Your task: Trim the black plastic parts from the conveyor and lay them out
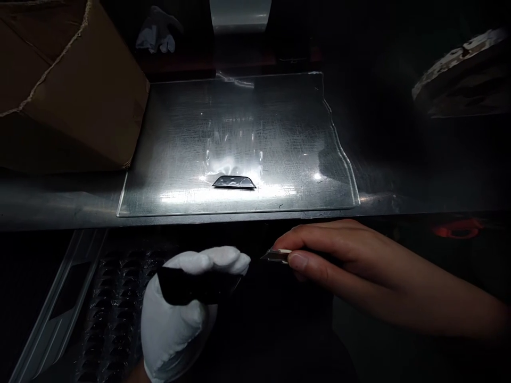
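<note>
Left grip: While the left hand (170,322), in a white glove, was raised in front of the table's near edge, its thumb pressed from below and its fingers from above, pinching the black plate (195,286).
Held plate: dark, glossy, long side uppermost, narrowing downward; clear of the table (383,186).
Right grip: the bare right hand (339,258) pinched the small knife (279,256) between thumb and forefinger.
Blade: aimed left, its tip near the gloved fingertips but apart from them; the held plate lay just beyond, not touched by the blade.
Second piece: one dark trapezoid piece (234,182) rested on the clear sheet (179,138), near the middle of that sheet's near edge, narrow side away from the hands.
Clear sheet: lay on the metal table, along its near edge; scratched surface, wavy right side, strong glare toward the front.
Left side of table: a cardboard box (93,96) stood by the sheet's left side.
Below near edge, left: rows of dark pieces (99,328) under shiny clear plastic, with a metal frame (59,319) beside them.
Below near edge, right: a red object (457,229), kind unclear.
Far side: a crumpled glove (155,34) past the sheet's far left corner; a pale panel (240,15) beyond the middle of its far edge.
</note>
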Demonstrator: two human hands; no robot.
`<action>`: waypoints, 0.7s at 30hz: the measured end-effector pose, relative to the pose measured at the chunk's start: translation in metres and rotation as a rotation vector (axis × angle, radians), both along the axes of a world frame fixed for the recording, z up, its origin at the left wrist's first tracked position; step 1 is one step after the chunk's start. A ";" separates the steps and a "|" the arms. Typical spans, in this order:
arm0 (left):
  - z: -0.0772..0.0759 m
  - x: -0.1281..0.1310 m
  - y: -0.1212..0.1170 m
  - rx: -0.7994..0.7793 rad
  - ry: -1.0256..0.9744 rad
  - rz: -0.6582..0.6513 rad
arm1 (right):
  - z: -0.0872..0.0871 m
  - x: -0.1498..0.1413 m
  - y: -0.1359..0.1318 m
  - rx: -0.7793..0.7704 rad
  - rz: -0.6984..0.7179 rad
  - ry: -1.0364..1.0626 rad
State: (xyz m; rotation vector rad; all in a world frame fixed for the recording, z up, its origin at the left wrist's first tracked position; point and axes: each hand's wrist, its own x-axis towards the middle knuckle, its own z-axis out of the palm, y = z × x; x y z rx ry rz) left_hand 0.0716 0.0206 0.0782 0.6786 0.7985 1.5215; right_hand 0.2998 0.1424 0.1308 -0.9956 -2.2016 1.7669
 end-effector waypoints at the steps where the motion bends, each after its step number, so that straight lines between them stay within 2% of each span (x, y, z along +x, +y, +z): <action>1: 0.001 0.000 0.000 -0.040 -0.035 -0.026 | -0.001 0.001 0.000 0.005 0.002 0.008; 4: 0.004 0.001 0.002 -0.138 -0.175 -0.122 | -0.005 0.003 0.000 0.039 -0.015 0.026; 9: 0.006 0.007 0.008 -0.119 -0.362 -0.202 | -0.008 0.006 0.002 0.160 -0.061 -0.015; 12: 0.006 0.008 0.006 -0.239 -0.296 -0.235 | -0.005 0.005 0.004 0.282 -0.057 -0.020; 17: 0.007 0.006 -0.002 -0.451 -0.182 -0.206 | 0.002 -0.002 0.009 0.447 0.011 0.026; 21: 0.008 0.001 0.000 -0.473 -0.168 -0.286 | 0.008 -0.010 0.015 0.567 0.063 0.079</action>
